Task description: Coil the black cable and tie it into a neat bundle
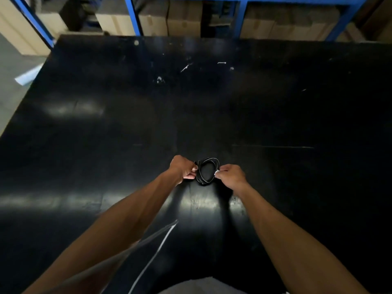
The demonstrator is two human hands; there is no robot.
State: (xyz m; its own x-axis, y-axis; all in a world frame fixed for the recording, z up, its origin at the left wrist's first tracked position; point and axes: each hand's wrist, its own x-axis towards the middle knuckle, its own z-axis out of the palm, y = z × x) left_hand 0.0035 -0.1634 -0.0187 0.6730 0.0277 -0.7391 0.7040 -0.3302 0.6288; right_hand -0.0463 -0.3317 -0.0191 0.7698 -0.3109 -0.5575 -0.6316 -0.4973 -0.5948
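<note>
Nearest the camera, a pale strip of clothing (pixel 203 286) is showing at the bottom edge, and both bare forearms are reaching forward over the glossy black table (pixel 84 145). A thin light line is running across the table beside the left forearm; what it is cannot be told.

Further out, the two hands are meeting at the black cable (pixel 206 171), which is lying wound into a small oval coil near the middle of the table. The left hand (pixel 184 168) is gripping the coil's left side, fingers curled around the gathered loops. The right hand (pixel 230 175) is pinching a small white piece (pixel 217 172) at the coil's right edge, possibly a tie or tag, though it is too small to make out.

Beyond the hands, the tabletop is bearing scattered white scuffs (pixel 186 67). At the far side, blue shelf posts (pixel 133 15) are standing before cardboard boxes (pixel 169 20).
</note>
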